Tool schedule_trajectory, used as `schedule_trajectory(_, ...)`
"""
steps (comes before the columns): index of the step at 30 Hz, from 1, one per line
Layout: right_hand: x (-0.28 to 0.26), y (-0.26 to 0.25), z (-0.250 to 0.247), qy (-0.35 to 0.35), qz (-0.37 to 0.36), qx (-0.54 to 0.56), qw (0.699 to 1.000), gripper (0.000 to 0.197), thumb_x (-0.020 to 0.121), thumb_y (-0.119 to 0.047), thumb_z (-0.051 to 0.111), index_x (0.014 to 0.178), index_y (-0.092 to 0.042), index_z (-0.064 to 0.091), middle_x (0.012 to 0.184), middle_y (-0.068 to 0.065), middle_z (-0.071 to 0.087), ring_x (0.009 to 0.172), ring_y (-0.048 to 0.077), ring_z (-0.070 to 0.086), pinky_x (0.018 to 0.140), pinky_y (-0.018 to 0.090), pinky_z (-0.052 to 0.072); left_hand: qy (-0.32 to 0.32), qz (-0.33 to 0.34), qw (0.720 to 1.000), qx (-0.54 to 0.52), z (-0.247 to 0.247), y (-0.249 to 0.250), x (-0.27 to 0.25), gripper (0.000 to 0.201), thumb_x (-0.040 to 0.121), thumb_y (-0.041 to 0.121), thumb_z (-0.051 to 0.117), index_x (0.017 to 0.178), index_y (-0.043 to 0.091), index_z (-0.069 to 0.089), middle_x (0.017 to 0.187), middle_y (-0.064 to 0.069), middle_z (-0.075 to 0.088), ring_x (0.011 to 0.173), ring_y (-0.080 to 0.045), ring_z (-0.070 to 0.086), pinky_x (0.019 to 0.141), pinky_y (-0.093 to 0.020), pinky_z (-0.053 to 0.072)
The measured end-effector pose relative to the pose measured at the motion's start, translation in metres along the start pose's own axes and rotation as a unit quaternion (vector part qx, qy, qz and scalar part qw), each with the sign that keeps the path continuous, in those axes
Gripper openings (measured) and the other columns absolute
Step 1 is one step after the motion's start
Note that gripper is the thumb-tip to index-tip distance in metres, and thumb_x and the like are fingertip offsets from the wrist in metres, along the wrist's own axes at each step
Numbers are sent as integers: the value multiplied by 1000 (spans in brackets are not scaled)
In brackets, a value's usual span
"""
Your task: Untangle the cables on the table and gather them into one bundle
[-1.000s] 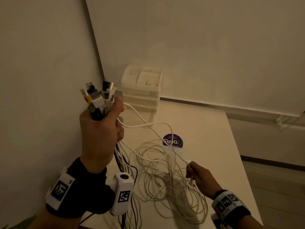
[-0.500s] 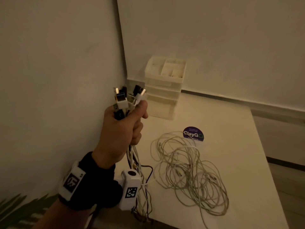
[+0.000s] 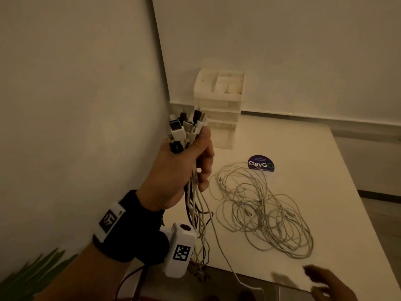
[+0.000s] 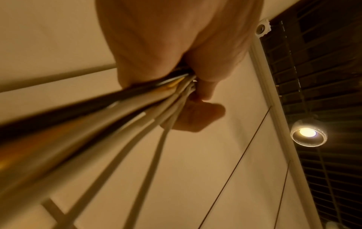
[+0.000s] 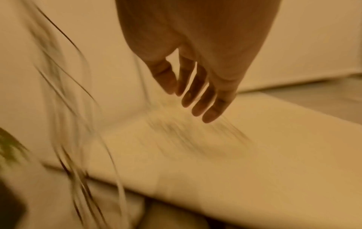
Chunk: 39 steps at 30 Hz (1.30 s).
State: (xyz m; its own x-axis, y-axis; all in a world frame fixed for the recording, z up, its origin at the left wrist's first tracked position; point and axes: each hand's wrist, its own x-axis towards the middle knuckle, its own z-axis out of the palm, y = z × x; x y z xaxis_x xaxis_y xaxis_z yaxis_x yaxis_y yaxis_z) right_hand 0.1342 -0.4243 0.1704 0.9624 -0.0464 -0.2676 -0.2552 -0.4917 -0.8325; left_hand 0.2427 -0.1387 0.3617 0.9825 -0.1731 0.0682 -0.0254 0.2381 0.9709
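The left hand (image 3: 184, 170) is raised upright above the near left corner of the table (image 3: 303, 148), its back turned toward the camera. Its fingers and thumb are wrapped tightly around a bundle of cables (image 3: 195, 209). The bundle's long axis is held close to vertical. The connector ends (image 3: 186, 127), white and black plugs, are fanned out above the fist and pointed upward and slightly away. The loose lengths are hung straight down from under the fist, past the wrist-worn camera (image 3: 180, 250) and over the near table edge. In the left wrist view, the cords (image 4: 137, 111) are seen pinched between palm and curled fingers (image 4: 197, 117).

The right hand (image 5: 195, 74) is held low at the near right edge of the table, blurred by motion. Its fingers (image 5: 213, 106) are stretched out, slightly spread and pointed down toward the tabletop. Nothing is held in it.

Between the two hands, a tangle of thin white cables (image 3: 260, 213) is spread flat in loose overlapping loops on the table. One strand is trailed off the near edge. Just beyond the tangle, a round dark sticker (image 3: 261, 163) is stuck to the tabletop. Beyond the left hand, a small white drawer unit (image 3: 219, 101) is stood in the wall corner.
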Motion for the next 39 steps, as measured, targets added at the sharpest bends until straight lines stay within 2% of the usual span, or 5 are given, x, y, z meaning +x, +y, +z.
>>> schedule_trajectory(6, 12, -161, 50, -176, -238, 37, 954, 57, 85, -45, 63, 137, -43, 39, 129, -26, 54, 117, -6, 52, 96, 18, 43, -19, -13, 1000, 10, 16, -5, -18, 47, 87, 52, 54, 63, 12, 60, 53, -12, 55, 44, -27, 52, 51, -35, 48)
schedule_trajectory(10, 24, -203, 92, -184, -269, 76, 942, 4, 88, -13, 62, 88, -11, 66, 85, 8, 70, 75, 16, 67, 74, 40, 56, 19, -5, 1000, 19, 17, -4, -25, 58, 81, 63, 57, 57, 11, 51, 44, -9, 45, 33, -22, 40, 44, -27, 40)
schedule_trajectory(12, 25, -202, 102, -204, -260, 92, 939, 23, 89, -7, 55, 67, -1, 61, 61, 5, 63, 55, 15, 59, 64, 38, 53, 18, 2, 1000, 1, 13, -1, -29, 58, 85, 58, 56, 56, 9, 40, 41, -3, 34, 29, -13, 29, 39, -18, 28)
schedule_trajectory(33, 68, -36, 128, -285, -40, -7, 958, 69, 67, -74, 66, 55, -7, 54, 54, 8, 50, 53, 19, 51, 61, 31, 43, -25, -5, 996, -89, 10, 33, -14, 59, 86, 37, 58, 46, 21, 18, 39, 4, 16, 35, -12, 12, 38, -26, 11)
schedule_trajectory(39, 65, 17, 121, -251, 41, -95, 962, 58, 85, -57, 61, 48, -21, 34, 44, -4, 34, 37, 3, 34, 50, 25, 26, -80, 24, 991, -107, 8, 37, 1, 70, 76, 46, 75, 49, 18, 16, 42, 2, 14, 34, -10, 15, 37, -24, 12)
